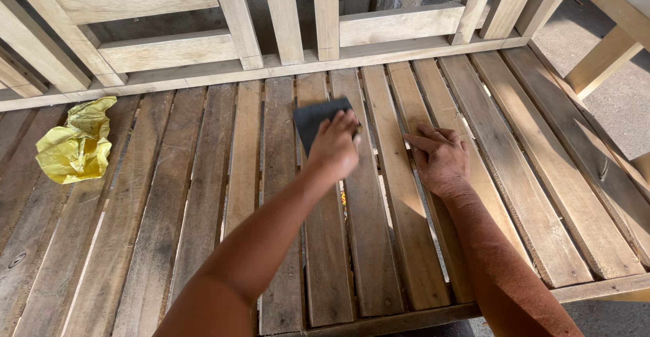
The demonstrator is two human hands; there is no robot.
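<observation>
Left hand: your fingers press the dark grey sandpaper sheet onto the wooden seat slats | sheet pokes ahead of fingertips, along the slats | right hand: flat, empty, beside it.

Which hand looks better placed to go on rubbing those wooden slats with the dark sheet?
Probably the left hand: it already presses the dark sanding sheet flat on the slats. The right hand holds nothing; it rests palm down on a slat beside it, apparently as a brace.
</observation>
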